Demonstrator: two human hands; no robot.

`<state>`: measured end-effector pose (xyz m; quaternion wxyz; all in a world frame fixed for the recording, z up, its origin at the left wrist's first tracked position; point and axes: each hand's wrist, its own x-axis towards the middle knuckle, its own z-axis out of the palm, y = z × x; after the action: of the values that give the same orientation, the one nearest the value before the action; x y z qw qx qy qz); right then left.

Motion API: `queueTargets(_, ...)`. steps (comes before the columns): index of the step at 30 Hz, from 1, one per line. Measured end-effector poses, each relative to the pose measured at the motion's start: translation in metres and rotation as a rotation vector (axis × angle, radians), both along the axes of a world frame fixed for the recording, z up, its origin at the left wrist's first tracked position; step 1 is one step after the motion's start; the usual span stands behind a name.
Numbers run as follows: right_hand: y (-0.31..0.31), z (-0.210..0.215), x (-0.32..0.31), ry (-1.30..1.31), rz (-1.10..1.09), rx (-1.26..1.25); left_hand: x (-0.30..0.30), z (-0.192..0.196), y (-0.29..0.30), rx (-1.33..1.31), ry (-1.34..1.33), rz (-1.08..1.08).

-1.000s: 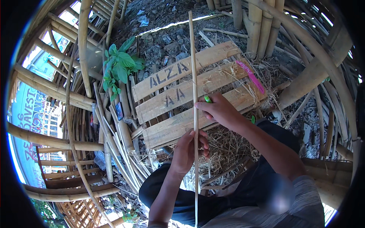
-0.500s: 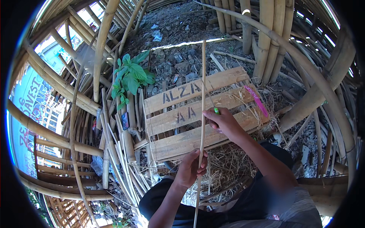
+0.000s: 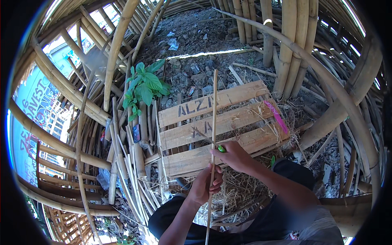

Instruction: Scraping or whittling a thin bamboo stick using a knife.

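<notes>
A long, thin bamboo strip (image 3: 214,102) stands nearly upright in front of me, its lower end running down past my lap. My left hand (image 3: 207,184) is closed around it low down. Just above, my right hand (image 3: 233,157) grips a knife with a green handle (image 3: 221,148). The knife's narrow blade points up and left, crossing the strip, and my right thumb lies close to the strip. Behind both hands lies a slatted wooden crate (image 3: 179,163) with dark painted lettering. Whether the blade cuts into the strip is too small to tell.
Straw and shavings (image 3: 241,185) lie under and beside the crate, where a pink ribbon (image 3: 277,117) hangs. Cut bamboo pieces (image 3: 134,179) and a leafy plant (image 3: 146,86) are at the left. Thick bamboo poles (image 3: 296,53) rise at the right. Rubble (image 3: 196,75) covers the ground beyond.
My right hand and the knife have moved down along the strip, closer to my left hand. The strip's top end sits lower, and the view has shifted slightly.
</notes>
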<state>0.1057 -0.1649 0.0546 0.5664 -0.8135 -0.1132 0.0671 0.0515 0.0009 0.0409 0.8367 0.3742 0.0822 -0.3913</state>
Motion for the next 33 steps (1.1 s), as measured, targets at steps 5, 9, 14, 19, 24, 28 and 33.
queueTargets(5, -0.003, 0.002, -0.004, 0.029, 0.035, 0.05, 0.002, -0.002, -0.001, -0.002, -0.042, 0.03)
queueTargets(9, -0.013, 0.005, -0.001, -0.078, 0.026, -0.356, 0.002, -0.004, -0.002, 0.057, -0.046, 0.05)
queueTargets(14, -0.009, -0.012, -0.013, -0.338, 0.001, -0.53, -0.001, -0.001, -0.006, 0.203, -0.095, 0.092)
queueTargets(19, 0.001, -0.02, -0.022, -0.343, 0.095, -0.708, -0.009, -0.013, -0.012, 0.619, -0.351, 0.114)
queueTargets(24, -0.007, -0.018, -0.002, -0.314, -0.071, -0.7, -0.019, -0.032, -0.011, 0.9, -0.67, 0.116)
queueTargets(28, -0.008, -0.021, 0.007, -0.394, -0.116, -0.743, -0.011, -0.02, -0.014, 1.002, -0.75, 0.129)
queueTargets(33, -0.035, -0.032, 0.033, -0.432, -0.312, -0.725, -0.016, -0.016, -0.018, 0.827, -0.607, 0.068)
